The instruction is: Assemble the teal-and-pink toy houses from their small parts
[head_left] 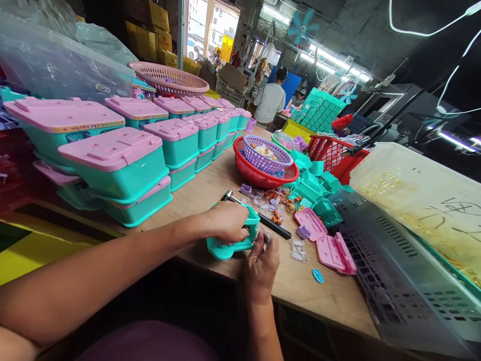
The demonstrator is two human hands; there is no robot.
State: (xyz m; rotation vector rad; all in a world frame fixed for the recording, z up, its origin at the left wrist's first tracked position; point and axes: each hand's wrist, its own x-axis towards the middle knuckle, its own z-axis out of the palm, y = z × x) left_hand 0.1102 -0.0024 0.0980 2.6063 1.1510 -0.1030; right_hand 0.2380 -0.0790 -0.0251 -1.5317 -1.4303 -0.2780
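Note:
My left hand [226, 221] grips a teal plastic box base [235, 245] tipped on its side near the table's front edge. My right hand [260, 265] presses against the box's right end, its fingers closed around a small silvery round piece [265, 237]. A hammer [263, 216] with a black handle lies on the table just behind the box. To the right lie pink lids [326, 241], a small blue disc [317, 275] and small clear bags with toy pieces [271, 202].
Stacks of teal boxes with pink lids [124, 160] fill the left of the wooden table [323, 301]. A red basket [263, 175] holds a purple basket. Teal bases [315, 190] pile beside a red crate [334, 155]. Grey crates [398, 281] crowd the right. A person [270, 100] stands far back.

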